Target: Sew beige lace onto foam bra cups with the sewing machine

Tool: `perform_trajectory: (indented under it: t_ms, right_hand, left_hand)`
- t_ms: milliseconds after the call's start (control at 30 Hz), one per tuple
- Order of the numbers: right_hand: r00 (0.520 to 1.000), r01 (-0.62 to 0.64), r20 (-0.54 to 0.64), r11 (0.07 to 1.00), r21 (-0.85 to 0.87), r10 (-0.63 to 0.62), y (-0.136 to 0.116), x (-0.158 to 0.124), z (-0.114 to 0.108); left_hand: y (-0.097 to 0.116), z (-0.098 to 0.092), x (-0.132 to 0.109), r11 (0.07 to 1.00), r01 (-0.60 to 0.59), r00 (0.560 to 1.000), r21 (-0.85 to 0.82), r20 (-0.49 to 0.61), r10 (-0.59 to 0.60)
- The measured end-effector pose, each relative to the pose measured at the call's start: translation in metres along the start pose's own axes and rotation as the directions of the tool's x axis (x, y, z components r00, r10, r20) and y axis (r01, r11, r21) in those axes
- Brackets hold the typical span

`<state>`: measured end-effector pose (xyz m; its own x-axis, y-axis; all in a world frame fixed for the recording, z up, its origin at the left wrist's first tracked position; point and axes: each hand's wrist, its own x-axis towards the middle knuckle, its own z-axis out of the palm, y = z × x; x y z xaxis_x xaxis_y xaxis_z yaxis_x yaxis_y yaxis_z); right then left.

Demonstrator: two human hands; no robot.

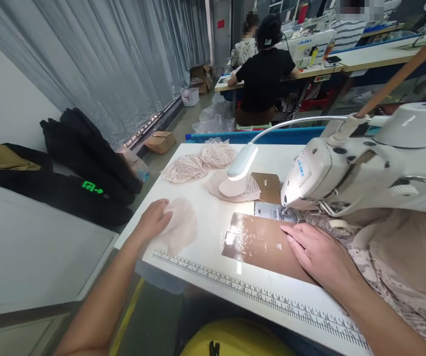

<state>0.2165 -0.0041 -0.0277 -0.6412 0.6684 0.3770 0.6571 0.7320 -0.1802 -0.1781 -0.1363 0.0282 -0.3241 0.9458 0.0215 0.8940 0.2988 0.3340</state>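
My left hand (154,220) is at the left side of the white sewing table (205,232), its fingers curled over the edge of a thin, sheer beige fabric piece (181,225). My right hand (314,247) lies with fingers stretched out on a brown taped sheet (260,240), just in front of the needle area of the sewing machine (309,168). Beige lace fabric (391,242) is bunched beside and behind the right hand. Beyond the sheet, a lace cup piece (252,190) with a smooth rounded piece (233,187) on it lies near a second brown sheet (268,188).
Pleated lace pieces (186,168) lie at the table's far left. A lamp (242,162) on a bent metal neck hangs over the table. A printed ruler (246,289) runs along the front edge. Ahead, a person in black (264,69) sits at another machine.
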Motion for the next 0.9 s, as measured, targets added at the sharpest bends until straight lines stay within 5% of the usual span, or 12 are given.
perform_trajectory:
  t_ms: [100,167,300,433,533,733,900]
  right_hand:
    - [1.0,-0.018,-0.011,0.998,0.054,0.018,-0.003,0.002,-0.004]
    - [0.999,-0.045,-0.024,0.992,0.116,0.048,-0.006,0.003,-0.009]
    - [0.987,-0.103,-0.091,0.958,0.269,0.132,-0.011,0.001,-0.02]
    - [0.99,-0.019,-0.118,0.909,0.417,0.076,-0.012,-0.001,-0.029]
    - [0.998,0.065,-0.027,0.912,0.405,-0.059,-0.013,0.0,-0.031]
    - [0.992,0.042,0.102,0.97,0.241,-0.068,-0.015,0.004,-0.03]
    - [1.0,-0.007,0.015,0.964,0.265,0.003,-0.014,0.003,-0.029]
  left_hand:
    - [0.029,0.004,-0.024,0.91,-0.013,0.962,-0.414,0.242,0.124]
    - [0.063,0.006,-0.027,0.769,0.025,0.861,-0.639,0.405,0.308]
    - [0.131,0.026,0.0,0.67,-0.13,0.685,-0.731,0.422,0.594]
    - [0.173,0.065,0.038,0.702,-0.342,0.674,-0.624,0.358,0.646]
    - [0.189,0.083,0.056,0.739,-0.452,0.697,-0.499,0.32,0.642]
    - [0.201,0.087,0.071,0.81,-0.551,0.785,-0.202,0.202,0.585]
    - [0.205,0.092,0.069,0.787,-0.589,0.742,-0.185,0.262,0.617]
